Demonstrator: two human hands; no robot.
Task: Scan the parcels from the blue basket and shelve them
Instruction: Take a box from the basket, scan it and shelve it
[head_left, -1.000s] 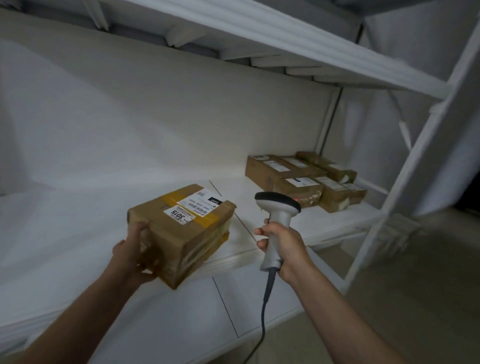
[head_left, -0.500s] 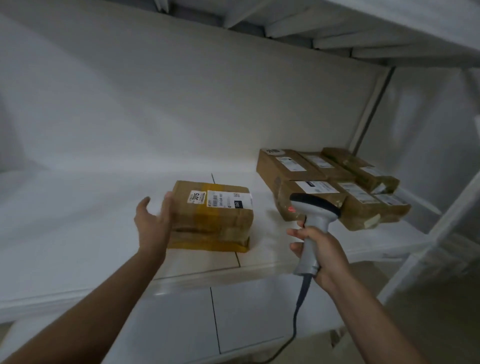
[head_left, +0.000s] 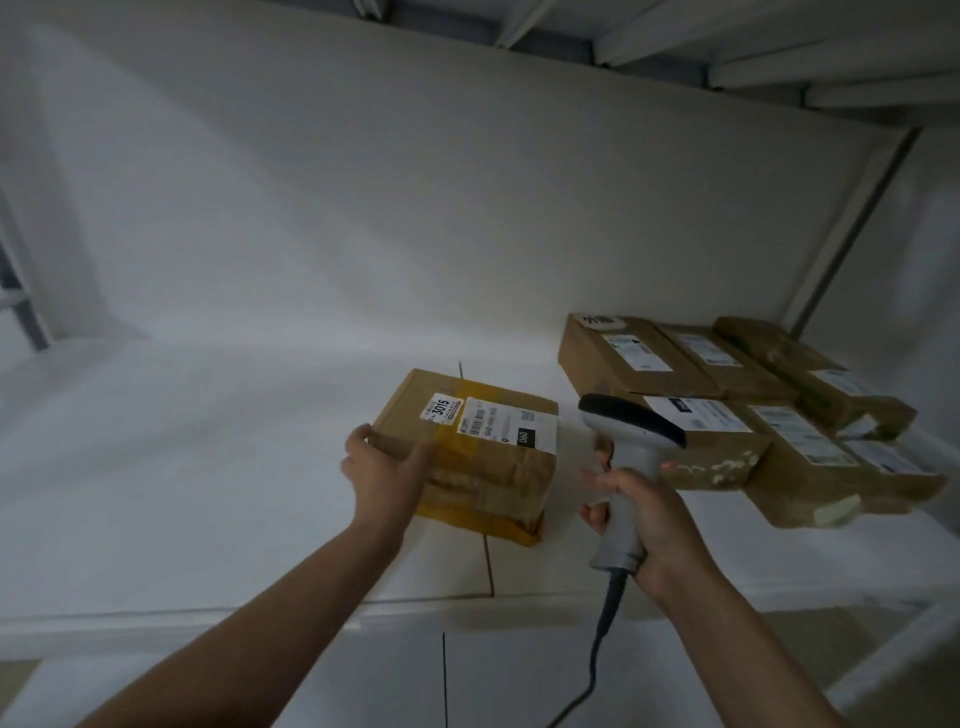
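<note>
A brown cardboard parcel (head_left: 491, 457) with yellow tape and white labels, one reading 3015, lies flat on the white shelf (head_left: 208, 467). My left hand (head_left: 384, 473) holds its left front corner, fingers over the top edge and thumb across the front face. To the right of the parcel, my right hand (head_left: 647, 517) grips the handle of a grey and black barcode scanner (head_left: 631, 426), head pointing away from me. Its cable hangs down below the shelf. The blue basket is not in view.
Several labelled brown parcels (head_left: 727, 374) lie packed together at the shelf's right end, just beyond the scanner. A white back wall closes the shelf, another shelf runs overhead, and a lower white shelf (head_left: 363, 675) shows below the front edge.
The parcel went from held in the air to lying on the shelf. My left hand let go, then took hold of its left corner again. The view moved closer to the shelf.
</note>
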